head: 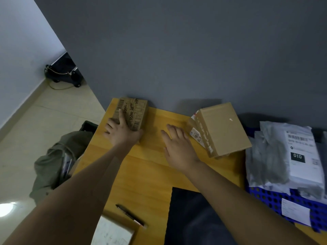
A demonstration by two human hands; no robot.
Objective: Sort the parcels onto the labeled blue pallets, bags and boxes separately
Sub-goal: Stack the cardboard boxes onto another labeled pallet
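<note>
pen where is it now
Head view, bottom left of centre: the pen lies on the wooden table between a white box and a black bag.

Blue pallet [269,198] cut off at rt edge, bag label [300,147] txt blurred

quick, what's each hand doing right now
Left hand: grips the near end of the printed box, fingers curled over its edge.
Right hand: open, fingers straight, holding nothing.
</note>
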